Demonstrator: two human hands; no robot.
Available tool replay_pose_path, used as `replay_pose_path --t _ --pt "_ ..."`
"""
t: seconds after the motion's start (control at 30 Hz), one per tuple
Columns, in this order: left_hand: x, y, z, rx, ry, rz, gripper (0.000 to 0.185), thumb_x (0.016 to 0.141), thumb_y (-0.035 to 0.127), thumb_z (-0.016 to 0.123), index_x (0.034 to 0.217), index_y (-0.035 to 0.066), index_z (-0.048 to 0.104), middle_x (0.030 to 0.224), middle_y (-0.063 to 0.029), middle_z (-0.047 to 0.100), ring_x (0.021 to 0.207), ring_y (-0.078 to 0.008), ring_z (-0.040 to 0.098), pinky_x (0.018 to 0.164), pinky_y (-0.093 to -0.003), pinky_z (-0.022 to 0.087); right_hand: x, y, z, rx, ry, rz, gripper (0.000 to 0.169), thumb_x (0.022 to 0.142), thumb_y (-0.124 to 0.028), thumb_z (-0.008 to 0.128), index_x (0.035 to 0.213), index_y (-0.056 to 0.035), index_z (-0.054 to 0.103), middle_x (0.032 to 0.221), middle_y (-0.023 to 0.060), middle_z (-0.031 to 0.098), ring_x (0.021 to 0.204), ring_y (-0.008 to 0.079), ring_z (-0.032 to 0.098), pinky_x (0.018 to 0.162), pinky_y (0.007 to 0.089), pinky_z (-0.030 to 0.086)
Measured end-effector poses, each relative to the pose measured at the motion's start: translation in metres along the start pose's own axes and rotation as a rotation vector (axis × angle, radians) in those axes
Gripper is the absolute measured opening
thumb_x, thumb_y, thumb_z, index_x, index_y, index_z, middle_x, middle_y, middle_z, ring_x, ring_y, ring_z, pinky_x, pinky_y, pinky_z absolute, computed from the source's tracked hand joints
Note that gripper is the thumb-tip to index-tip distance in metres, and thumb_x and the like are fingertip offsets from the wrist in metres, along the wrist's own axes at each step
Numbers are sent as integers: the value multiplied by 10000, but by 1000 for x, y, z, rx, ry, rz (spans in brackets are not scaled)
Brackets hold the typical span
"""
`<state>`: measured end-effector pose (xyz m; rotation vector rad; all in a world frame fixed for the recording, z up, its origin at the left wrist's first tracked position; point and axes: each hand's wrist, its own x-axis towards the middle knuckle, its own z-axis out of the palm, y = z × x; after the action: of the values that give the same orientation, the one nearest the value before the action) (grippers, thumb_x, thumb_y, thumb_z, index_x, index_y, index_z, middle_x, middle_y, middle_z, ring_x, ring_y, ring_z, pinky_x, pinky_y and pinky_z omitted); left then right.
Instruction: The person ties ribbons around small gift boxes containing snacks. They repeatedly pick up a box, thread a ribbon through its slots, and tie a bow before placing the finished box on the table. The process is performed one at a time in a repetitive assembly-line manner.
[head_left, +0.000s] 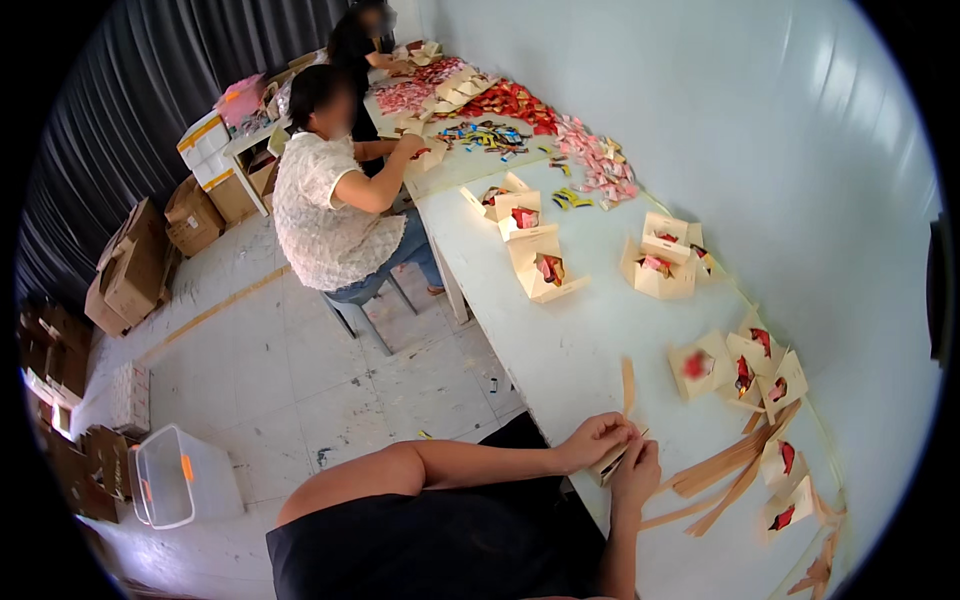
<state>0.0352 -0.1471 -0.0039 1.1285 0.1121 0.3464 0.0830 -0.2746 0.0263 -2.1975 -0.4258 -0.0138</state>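
Note:
At the table's near edge, my left hand (595, 442) and my right hand (636, 472) come together over a small cream paper box (609, 463). The fingertips of both pinch at its upper part, and what exactly they grip is partly hidden. A tan paper strip (628, 382) runs away from my left fingertips across the table. To the right of my hands lies a fanned bundle of tan paper strips (724, 459). Open cream boxes (742, 371) with red wrapped pieces inside stand beyond the bundle, and two more (789, 504) are at its right.
Further up the white table (487, 277) are more filled boxes (550, 262) and heaps of wrapped sweets (517, 105). A seated co-worker (337, 202) handles a box at the left edge; another person is behind. A clear plastic bin (191, 476) and cardboard boxes (135, 262) stand on the floor.

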Motion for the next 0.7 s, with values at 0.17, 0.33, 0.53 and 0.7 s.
replay_pose_path --t 0.17,0.33,0.53,0.7 --pt "10 9 4 -181 -143 -148 254 1206 234 427 1132 51 586 957 -2 656 795 -98 584 711 -293 487 -10 31 -3 -143 -59 -106 441 1149 -344 475 894 -20 628 795 242 691 708 448 645 655 498 484" --pt "6 16 14 409 -204 69 200 1181 228 482 1172 56 584 829 18 549 736 -95 509 725 -294 409 10 32 -59 71 -404 -34 376 1134 -254 547 874 1 639 732 133 668 669 327 623 646 468 463" --pt "-2 18 18 660 -301 343 242 1155 256 523 1220 57 644 943 -24 634 779 -173 572 1025 -396 368 35 -11 -85 397 -276 -414 247 1119 -159 586 1015 23 717 768 40 666 735 203 637 726 382 510" --pt "10 33 15 473 -349 23 346 1176 330 497 1064 46 659 759 -46 595 673 -153 570 687 -349 475 47 3 -78 127 -175 -494 238 1063 -87 637 1262 18 716 853 59 733 805 172 689 822 334 548"
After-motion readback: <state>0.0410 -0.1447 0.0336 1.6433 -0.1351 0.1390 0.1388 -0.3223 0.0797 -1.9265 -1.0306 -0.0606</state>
